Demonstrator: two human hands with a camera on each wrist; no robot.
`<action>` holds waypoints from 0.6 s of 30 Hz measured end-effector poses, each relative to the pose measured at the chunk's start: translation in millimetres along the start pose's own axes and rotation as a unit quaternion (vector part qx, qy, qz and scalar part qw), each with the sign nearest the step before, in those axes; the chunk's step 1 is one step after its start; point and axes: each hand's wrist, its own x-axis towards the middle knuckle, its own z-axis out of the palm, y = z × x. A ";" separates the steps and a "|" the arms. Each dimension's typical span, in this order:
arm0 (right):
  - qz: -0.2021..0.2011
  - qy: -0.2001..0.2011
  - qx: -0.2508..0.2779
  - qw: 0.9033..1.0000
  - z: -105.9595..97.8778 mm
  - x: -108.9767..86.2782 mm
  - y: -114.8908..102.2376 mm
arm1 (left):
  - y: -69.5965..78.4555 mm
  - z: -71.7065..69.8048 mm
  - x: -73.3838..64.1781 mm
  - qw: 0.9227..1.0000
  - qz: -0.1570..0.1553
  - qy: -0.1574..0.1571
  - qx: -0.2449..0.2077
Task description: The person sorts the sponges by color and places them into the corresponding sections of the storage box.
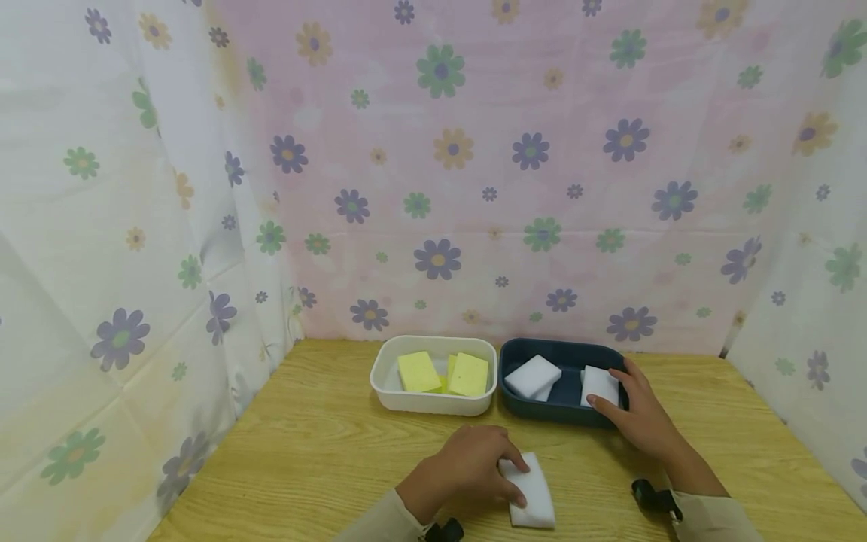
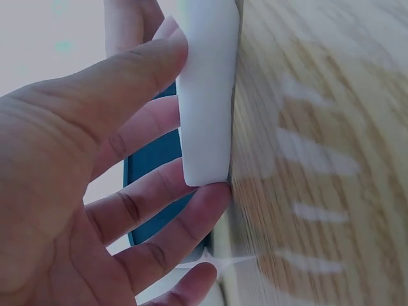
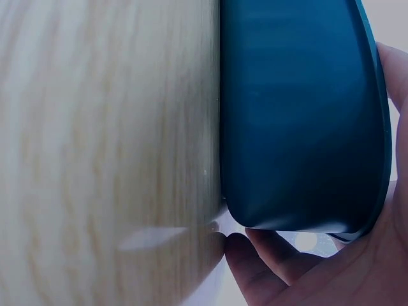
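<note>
My left hand (image 1: 476, 465) grips a white sponge (image 1: 533, 493) at the front of the table, thumb on one side and fingers on the other. In the left wrist view the sponge (image 2: 209, 95) lies close to the wood grain. At the right end of the dark blue bin (image 1: 561, 410), my right hand (image 1: 643, 410) holds another white sponge (image 1: 600, 385) between thumb and forefinger. Two more white sponges (image 1: 533, 376) lie stacked at the bin's left. In the right wrist view, the bin's wall (image 3: 299, 127) hides the held sponge, and some fingertips show beyond its end.
A white bin (image 1: 433, 406) with several yellow sponges (image 1: 469, 374) stands just left of the dark blue one. Both sit near the back of the wooden table (image 1: 305, 436). Flowered cloth (image 1: 501, 226) hangs behind and along the sides.
</note>
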 end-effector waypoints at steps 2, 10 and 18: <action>0.000 0.000 0.002 1.000 0.5 -0.3 -0.2 | -0.5 -1.2 -0.2 1.000 -0.003 -0.003 -0.008; 0.001 0.002 -0.002 1.000 0.4 -2.2 -2.0 | -1.6 -2.5 1.7 1.000 0.009 0.010 -0.011; 0.003 0.000 -0.004 1.000 -0.5 -2.2 -2.5 | 1.8 -3.8 3.0 0.998 0.014 0.031 -0.047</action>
